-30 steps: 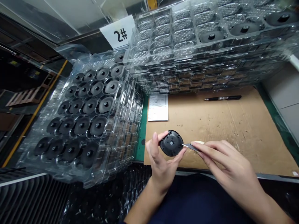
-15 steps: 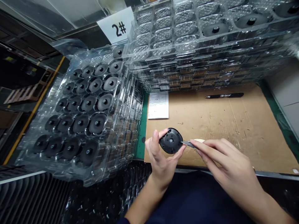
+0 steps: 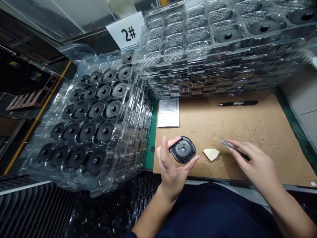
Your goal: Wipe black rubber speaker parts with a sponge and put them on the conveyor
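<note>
My left hand grips a round black plastic cap by its edge, between thumb and fingers. The cap's hollow side, with a small boss in the middle, faces me. To the right, my right hand is closed around a slim craft knife, its tip pointing up and left, away from the cap. A cream-coloured wedge-shaped piece lies on the cardboard sheet between the two hands, touched by neither.
At the left rises a stack of clear plastic trays filled with black round parts. Another tray stack stands along the back. A printed paper slip and a black pen lie on the cardboard. A "2#" sign stands behind.
My right hand has drawn the craft knife away from the cap's edge, to the right. The cream wedge, mostly hidden before, is now in full view. My left hand still holds the cap.
</note>
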Tool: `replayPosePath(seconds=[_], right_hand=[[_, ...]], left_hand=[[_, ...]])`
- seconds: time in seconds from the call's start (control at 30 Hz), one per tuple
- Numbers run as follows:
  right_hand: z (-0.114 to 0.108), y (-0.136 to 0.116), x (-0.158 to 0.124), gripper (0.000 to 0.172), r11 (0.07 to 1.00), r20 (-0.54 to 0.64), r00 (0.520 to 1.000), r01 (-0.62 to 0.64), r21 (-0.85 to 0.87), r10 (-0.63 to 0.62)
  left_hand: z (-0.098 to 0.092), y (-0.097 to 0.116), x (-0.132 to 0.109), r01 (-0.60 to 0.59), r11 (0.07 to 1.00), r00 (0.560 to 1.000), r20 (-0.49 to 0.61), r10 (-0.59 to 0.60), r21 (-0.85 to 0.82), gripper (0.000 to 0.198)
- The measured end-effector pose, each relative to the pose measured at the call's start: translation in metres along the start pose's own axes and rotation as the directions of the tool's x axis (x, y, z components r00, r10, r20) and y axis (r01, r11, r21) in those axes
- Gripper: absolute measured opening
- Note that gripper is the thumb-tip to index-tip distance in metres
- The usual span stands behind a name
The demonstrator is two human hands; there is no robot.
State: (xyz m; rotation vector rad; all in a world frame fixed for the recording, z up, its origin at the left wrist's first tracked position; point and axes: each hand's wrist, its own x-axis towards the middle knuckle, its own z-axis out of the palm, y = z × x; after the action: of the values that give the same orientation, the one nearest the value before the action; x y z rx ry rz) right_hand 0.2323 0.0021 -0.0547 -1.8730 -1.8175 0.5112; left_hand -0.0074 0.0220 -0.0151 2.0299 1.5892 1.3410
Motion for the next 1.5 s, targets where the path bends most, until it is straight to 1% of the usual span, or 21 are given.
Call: replayPosePath(seconds=[0.07,0.13,0.17,0.23,0.3,0.33,0.37,0.43,0.5,0.53,0.63,0.7,0.73,0.87,1.13,1.27,1.37,1.4,1.43,1.47,1.5], right_hand=[[0.009,0.023,0.000,0.028,0.998,-0.053,0.998,-0.042,-0.048,0.039],[0.013,0.035,0.001,0.030,0.996,-0.116,0.991,-0.071,-0.060,0.063],[0.013,0.035,0.001,0.030,0.995,-0.142,0.987,-0.079,-0.057,0.070],[0.007,0.020,0.003,0.030,0.998,-0.161,0.985,-0.060,-0.026,0.055],[-0.004,-0.008,0.004,0.031,0.988,-0.078,0.997,0.000,0.152,0.012],[-0.010,-0.025,0.005,0.033,0.952,0.007,1.000,0.023,0.305,-0.027],[-0.016,-0.040,0.006,0.035,0.889,0.105,0.991,0.024,0.457,-0.081],[-0.026,-0.065,0.008,0.037,0.740,0.272,0.941,-0.035,0.672,-0.202],[-0.032,-0.077,0.011,0.037,0.635,0.378,0.887,-0.135,0.761,-0.265],[-0.033,-0.078,0.012,0.036,0.592,0.410,0.873,-0.188,0.784,-0.265],[-0.031,-0.071,0.014,0.037,0.515,0.435,0.881,-0.289,0.807,-0.186],[-0.030,-0.066,0.015,0.038,0.523,0.430,0.890,-0.297,0.799,-0.151],[-0.030,-0.064,0.015,0.038,0.537,0.439,0.885,-0.297,0.789,-0.156],[-0.031,-0.066,0.016,0.037,0.585,0.529,0.818,-0.321,0.745,-0.225],[-0.036,-0.064,0.026,0.033,0.550,0.610,0.719,-0.377,0.745,-0.334],[-0.038,-0.064,0.031,0.030,0.550,0.642,0.688,-0.409,0.728,-0.339],[-0.038,-0.065,0.033,0.022,0.561,0.684,0.646,-0.444,0.699,-0.340],[-0.037,-0.065,0.032,0.019,0.563,0.693,0.640,-0.455,0.690,-0.332],[-0.036,-0.065,0.031,0.015,0.559,0.697,0.644,-0.468,0.684,-0.314],[-0.034,-0.064,0.029,0.013,0.548,0.693,0.662,-0.481,0.684,-0.285],[-0.033,-0.064,0.026,0.013,0.527,0.682,0.688,-0.495,0.691,-0.247]], left_hand=[[0.000,0.002,0.001,0.037,0.998,0.999,0.023,-0.036,-0.056,0.112],[0.000,0.004,0.003,0.087,0.986,0.994,0.079,-0.076,-0.140,0.111],[0.000,0.006,0.004,0.111,0.977,0.989,0.118,-0.090,-0.182,0.111],[0.000,0.010,0.005,0.146,0.959,0.975,0.197,-0.098,-0.244,0.109],[0.001,0.013,0.006,0.170,0.943,0.959,0.268,-0.091,-0.287,0.109],[0.001,0.015,0.005,0.187,0.933,0.948,0.304,-0.089,-0.308,0.108],[0.001,0.016,0.005,0.207,0.922,0.937,0.336,-0.092,-0.326,0.108],[0.001,0.017,0.003,0.259,0.900,0.911,0.400,-0.105,-0.352,0.108],[0.000,0.017,0.002,0.297,0.882,0.883,0.456,-0.109,-0.365,0.107],[-0.001,0.017,0.001,0.311,0.876,0.871,0.480,-0.106,-0.369,0.107],[-0.002,0.016,0.001,0.346,0.853,0.839,0.536,-0.095,-0.391,0.108],[-0.002,0.015,0.002,0.362,0.839,0.825,0.559,-0.085,-0.407,0.108],[-0.002,0.014,0.002,0.367,0.832,0.819,0.569,-0.077,-0.416,0.107],[-0.002,0.013,0.002,0.419,0.803,0.772,0.631,-0.070,-0.423,0.106],[-0.001,0.009,0.002,0.610,0.655,0.618,0.785,-0.043,-0.446,0.104],[0.000,0.007,0.002,0.643,0.645,0.566,0.823,-0.038,-0.413,0.107],[0.001,0.007,0.002,0.643,0.663,0.544,0.838,-0.045,-0.383,0.113],[0.002,0.007,0.002,0.643,0.668,0.540,0.840,-0.049,-0.374,0.115],[0.002,0.008,0.003,0.641,0.672,0.542,0.839,-0.054,-0.371,0.115],[0.002,0.008,0.003,0.632,0.677,0.555,0.830,-0.057,-0.376,0.115],[0.001,0.008,0.003,0.616,0.685,0.579,0.813,-0.058,-0.389,0.114]])
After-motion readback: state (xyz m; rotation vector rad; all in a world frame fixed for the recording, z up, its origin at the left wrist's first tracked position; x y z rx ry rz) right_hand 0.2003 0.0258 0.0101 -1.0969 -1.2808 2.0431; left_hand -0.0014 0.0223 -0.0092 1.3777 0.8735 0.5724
